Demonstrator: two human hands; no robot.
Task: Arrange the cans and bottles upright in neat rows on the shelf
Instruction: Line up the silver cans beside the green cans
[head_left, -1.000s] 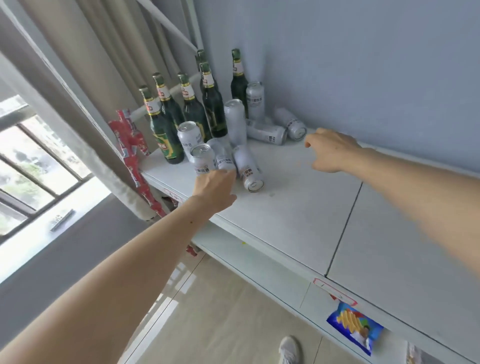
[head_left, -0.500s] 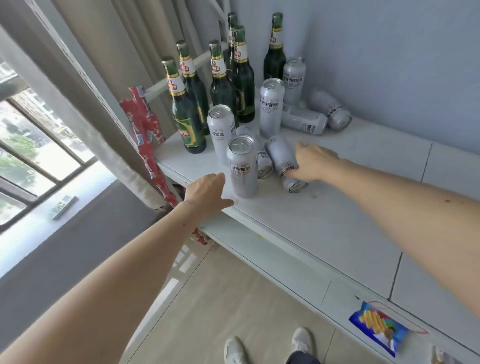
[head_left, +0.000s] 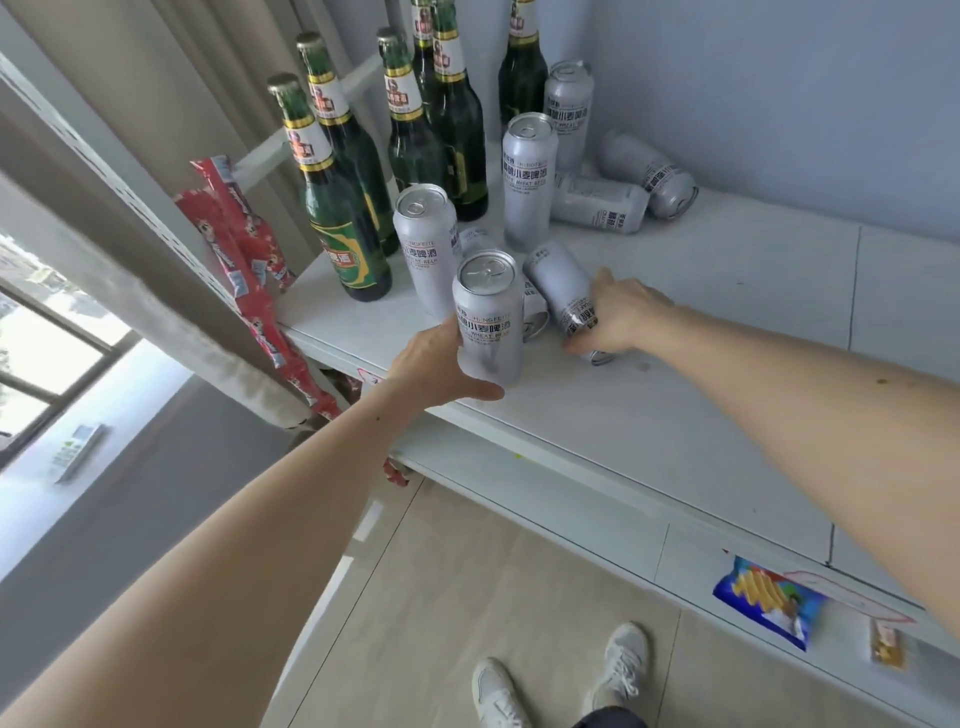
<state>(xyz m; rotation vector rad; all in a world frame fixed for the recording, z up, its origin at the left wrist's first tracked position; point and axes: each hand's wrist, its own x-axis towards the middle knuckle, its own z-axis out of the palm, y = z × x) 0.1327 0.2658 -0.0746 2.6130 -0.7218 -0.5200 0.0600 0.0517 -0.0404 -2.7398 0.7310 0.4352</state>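
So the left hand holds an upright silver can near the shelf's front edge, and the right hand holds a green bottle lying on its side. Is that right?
Not quite. In the head view the right hand grips a silver can lying on its side, not a green bottle. The left hand does hold the upright can near the shelf front edge.

Cans (head_left: 488, 322) silver-grey, black lettering; bottles (head_left: 343, 234) dark green, white-red-gold labels; shelf (head_left: 727, 322) white; snack packet (head_left: 766, 603) blue-yellow.

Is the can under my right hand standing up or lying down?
Lying down. The can rests on its side on the shelf, with the right hand gripping it.
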